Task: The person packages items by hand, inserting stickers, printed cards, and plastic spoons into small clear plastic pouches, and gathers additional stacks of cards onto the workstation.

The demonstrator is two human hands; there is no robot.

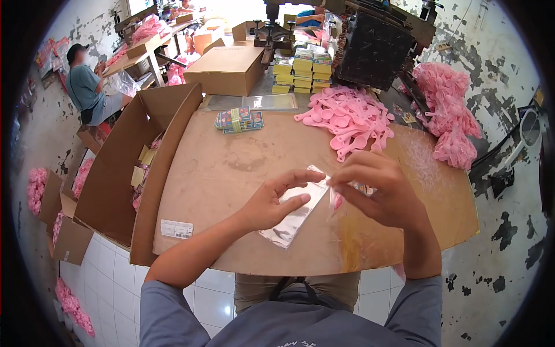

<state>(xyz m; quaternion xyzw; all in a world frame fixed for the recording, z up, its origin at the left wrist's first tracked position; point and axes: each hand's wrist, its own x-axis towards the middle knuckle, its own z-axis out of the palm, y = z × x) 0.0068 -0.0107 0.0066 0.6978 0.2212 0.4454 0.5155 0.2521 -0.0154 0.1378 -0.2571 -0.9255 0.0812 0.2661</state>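
Observation:
My left hand [280, 199] is over a stack of clear plastic bags [289, 222], its thumb and fingers apart. To its right, my right hand [378, 188] pinches the edge of a small clear bag [335, 202]. Something pink and a printed card [365, 188] show in and beside that bag, partly hidden by the fingers. Behind my right hand lies a heap of pink plastic spoons [347, 115]. A banded bundle of printed cards [239, 120] rests farther back on the cardboard-covered table [214, 168].
A deep open carton [121, 168] stands along the table's left edge. Card stacks [303, 69], a closed box [225, 69] and a dark machine [373, 49] are at the back. Bagged pink items [448, 110] sit at right. Another person [87, 87] sits far left.

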